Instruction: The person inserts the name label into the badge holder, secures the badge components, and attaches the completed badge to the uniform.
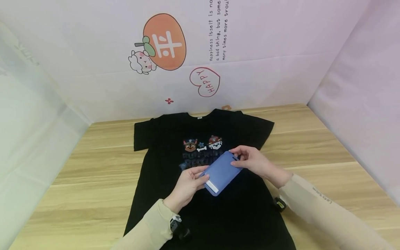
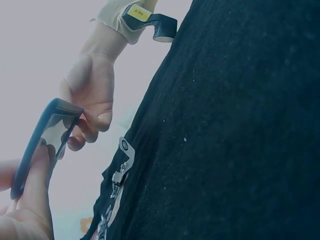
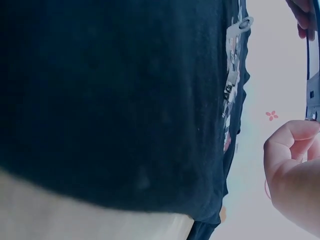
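A flat blue card holder with rounded corners, a dark slot at one end and a white label at the other is held at a slant over the black T-shirt. My left hand grips its lower-left edge, thumb on top and fingers behind. At the slotted end, my right hand pinches the upper-right corner. From the left wrist view, the blue card holder is seen almost edge-on, with a shiny underside. The right wrist view catches only a strip of it beside my right hand.
The T-shirt lies flat on a wood-grain table, its printed cartoon dogs near the chest. A white printed cloth hangs behind the table, with pale cloth at both sides. Each wrist carries a small black camera.
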### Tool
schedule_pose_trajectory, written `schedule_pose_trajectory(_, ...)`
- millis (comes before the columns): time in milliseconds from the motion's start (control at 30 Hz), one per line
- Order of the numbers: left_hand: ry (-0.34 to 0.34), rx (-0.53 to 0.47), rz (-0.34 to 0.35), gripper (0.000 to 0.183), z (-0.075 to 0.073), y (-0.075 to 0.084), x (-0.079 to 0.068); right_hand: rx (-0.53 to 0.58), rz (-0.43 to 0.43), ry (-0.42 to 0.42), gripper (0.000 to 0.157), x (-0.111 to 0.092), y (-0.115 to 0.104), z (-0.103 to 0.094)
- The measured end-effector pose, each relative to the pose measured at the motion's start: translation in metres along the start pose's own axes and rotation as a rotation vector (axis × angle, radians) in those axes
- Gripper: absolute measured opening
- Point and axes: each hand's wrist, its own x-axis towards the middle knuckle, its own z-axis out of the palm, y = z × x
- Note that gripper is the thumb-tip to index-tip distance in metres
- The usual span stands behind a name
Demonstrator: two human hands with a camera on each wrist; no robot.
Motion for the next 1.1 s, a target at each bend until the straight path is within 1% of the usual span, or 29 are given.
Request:
schedule_pose_trajectory(300, 0.007, 0.011, -0.008, 0.037, 0.0009, -0.0001, -0.0009, -0.033, 0.009, 0.023, 0.037, -0.0010, 0.0002, 0.0047)
schedule_pose_trajectory(467, -0.001, 0.004, -0.006, 0.037, 0.0004, -0.0007, -0.0003, -0.019, 0.025, 0.025, 0.040, -0.0019, -0.0005, 0.0060)
schedule_pose_trajectory(567, -0.016, -0.019, 0.001, 0.038, -0.0008, -0.0017, -0.0002, -0.002, 0.029, 0.022, 0.041, -0.0020, -0.0001, 0.0057)
schedule_pose_trajectory(667, -0.034, -0.068, 0.014, 0.041, -0.0020, -0.0009, -0.0009, 0.021, 0.033, 0.026, 0.041, -0.0019, 0.0003, 0.0045)
schedule_pose_trajectory(833, -0.038, -0.137, 0.036, 0.044, -0.0022, 0.0029, -0.0011, 0.066, 0.045, 0.046, 0.042, -0.0015, -0.0013, 0.0031)
schedule_pose_trajectory(967, -0.018, -0.149, 0.040, 0.043, -0.0015, 0.0045, -0.0005, 0.064, 0.046, 0.060, 0.042, -0.0020, -0.0044, 0.0030)
schedule_pose_trajectory(1100, -0.013, -0.156, 0.038, 0.043, -0.0004, 0.0056, 0.0001, 0.032, 0.047, 0.093, 0.041, -0.0033, -0.0078, 0.0032)
